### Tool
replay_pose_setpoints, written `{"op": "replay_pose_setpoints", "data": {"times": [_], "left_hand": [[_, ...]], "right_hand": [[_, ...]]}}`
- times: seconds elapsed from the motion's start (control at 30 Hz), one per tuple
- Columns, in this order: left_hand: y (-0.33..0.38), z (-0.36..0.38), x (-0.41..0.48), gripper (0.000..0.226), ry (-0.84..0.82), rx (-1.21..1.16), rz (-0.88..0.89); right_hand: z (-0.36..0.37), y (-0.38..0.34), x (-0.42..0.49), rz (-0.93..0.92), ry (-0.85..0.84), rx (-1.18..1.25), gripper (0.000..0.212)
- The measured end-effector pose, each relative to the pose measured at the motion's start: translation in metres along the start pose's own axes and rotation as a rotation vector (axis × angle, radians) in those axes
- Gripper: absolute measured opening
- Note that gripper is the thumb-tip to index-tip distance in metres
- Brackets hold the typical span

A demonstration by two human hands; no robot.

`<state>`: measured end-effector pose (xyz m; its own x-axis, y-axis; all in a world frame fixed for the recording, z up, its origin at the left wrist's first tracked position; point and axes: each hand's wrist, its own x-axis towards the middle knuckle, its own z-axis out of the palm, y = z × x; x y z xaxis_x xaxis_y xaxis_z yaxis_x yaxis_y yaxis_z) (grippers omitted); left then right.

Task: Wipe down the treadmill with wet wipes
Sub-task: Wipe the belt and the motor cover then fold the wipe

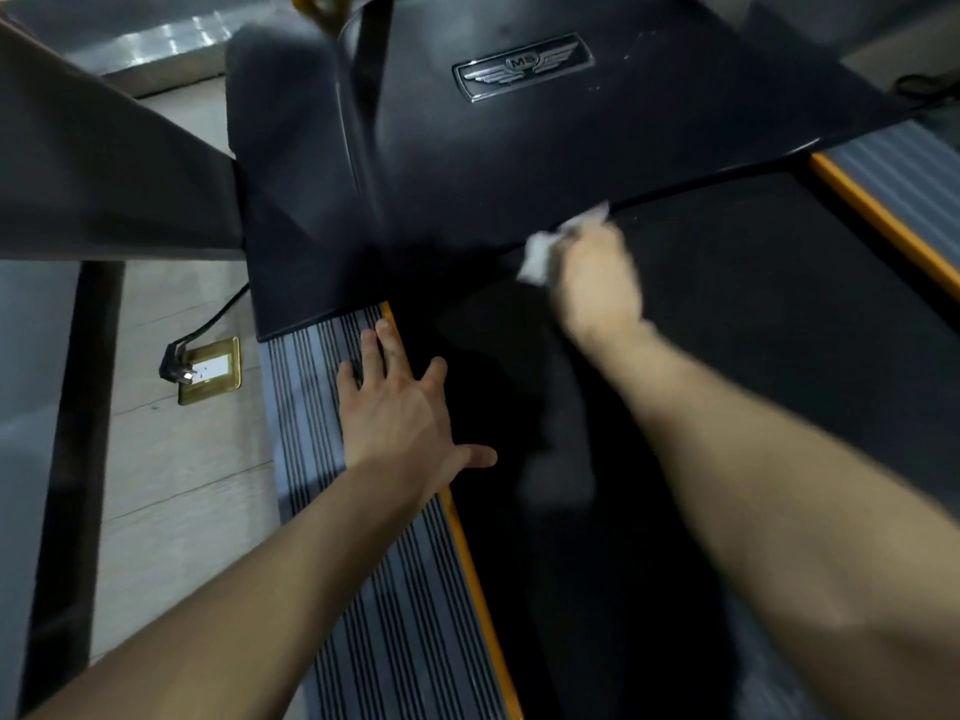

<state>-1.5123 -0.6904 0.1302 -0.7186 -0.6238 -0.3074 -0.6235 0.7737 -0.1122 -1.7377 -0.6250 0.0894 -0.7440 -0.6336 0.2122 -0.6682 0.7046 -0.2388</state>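
Observation:
The treadmill fills the view: a black motor cover (467, 163) with a winged metal badge (522, 66), a black running belt (753, 314), and ribbed grey side rails with orange edging. My right hand (597, 283), blurred, grips a crumpled white wet wipe (540, 254) at the front end of the belt, right where it meets the edge of the motor cover. My left hand (400, 402) lies flat with straight, spread fingers on the left side rail (374, 589), thumb reaching over the orange strip onto the belt.
A dark upright frame post (104, 163) slants across the upper left. On the pale floor to the left, a black plug and cable (176, 361) sit in a brass floor socket (218, 368). The right side rail (904, 174) runs along the upper right.

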Motion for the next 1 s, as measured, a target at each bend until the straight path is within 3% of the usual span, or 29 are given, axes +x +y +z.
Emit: {"op": "replay_pose_setpoints", "data": {"times": [0.07,0.1,0.13,0.23,0.3,0.33,0.4,0.47,0.5,0.57,0.6,0.67,0.73,0.83,0.9,0.97,1.0], "left_hand": [[0.001,0.0,-0.002,0.123,0.007,-0.002,0.0],[0.001,-0.001,-0.002,0.123,0.012,-0.003,0.002],[0.001,-0.001,-0.002,0.124,0.012,-0.003,0.003],[0.004,-0.002,-0.003,0.125,-0.009,0.0,-0.005],[0.004,-0.003,-0.003,0.124,-0.01,-0.002,-0.019],[0.004,-0.004,-0.003,0.124,-0.014,-0.007,-0.02],[0.003,-0.004,-0.002,0.124,-0.016,-0.008,-0.018],[0.001,-0.003,-0.003,0.124,-0.012,-0.009,-0.022],[0.002,-0.002,-0.003,0.125,-0.007,-0.004,-0.015],[-0.001,-0.001,-0.004,0.125,0.016,-0.001,-0.015],[-0.001,0.0,-0.004,0.125,0.023,-0.005,-0.014],[0.0,-0.001,-0.003,0.123,0.025,-0.011,-0.007],[0.002,-0.004,-0.003,0.122,0.009,-0.013,-0.016],[0.005,-0.006,-0.002,0.127,-0.01,-0.02,-0.028],[0.001,-0.006,-0.003,0.137,0.0,-0.036,-0.023],[-0.005,-0.003,-0.007,0.14,-0.002,-0.036,-0.001],[-0.008,-0.002,-0.009,0.137,-0.001,-0.039,0.01]], "right_hand": [[0.024,-0.027,-0.033,-0.309,-0.077,0.08,0.032],[0.024,-0.018,-0.032,-0.406,-0.076,0.049,0.036],[0.018,0.001,-0.02,-0.389,-0.071,-0.008,0.037],[-0.001,0.074,0.034,0.074,0.041,-0.248,0.034],[-0.003,0.051,0.023,0.212,0.023,-0.097,0.039],[0.005,0.023,0.009,0.148,0.011,0.003,0.04],[0.015,-0.031,-0.037,-0.164,-0.167,0.151,0.033],[0.008,-0.021,-0.063,-0.455,-0.161,0.121,0.028],[-0.005,0.013,-0.058,-0.401,-0.1,0.03,0.029],[-0.029,0.105,-0.033,-0.031,-0.008,-0.182,0.036],[-0.043,0.148,-0.029,0.173,-0.005,-0.197,0.042],[-0.055,0.184,-0.037,0.354,0.027,-0.102,0.041],[-0.055,0.127,-0.065,0.271,0.044,0.095,0.029],[-0.038,0.008,-0.142,-0.184,-0.137,0.252,0.029],[-0.031,-0.01,-0.178,-0.413,-0.191,0.271,0.032],[-0.04,0.052,-0.169,-0.33,-0.083,0.145,0.035],[-0.048,0.095,-0.156,-0.188,-0.033,0.051,0.036]]}}
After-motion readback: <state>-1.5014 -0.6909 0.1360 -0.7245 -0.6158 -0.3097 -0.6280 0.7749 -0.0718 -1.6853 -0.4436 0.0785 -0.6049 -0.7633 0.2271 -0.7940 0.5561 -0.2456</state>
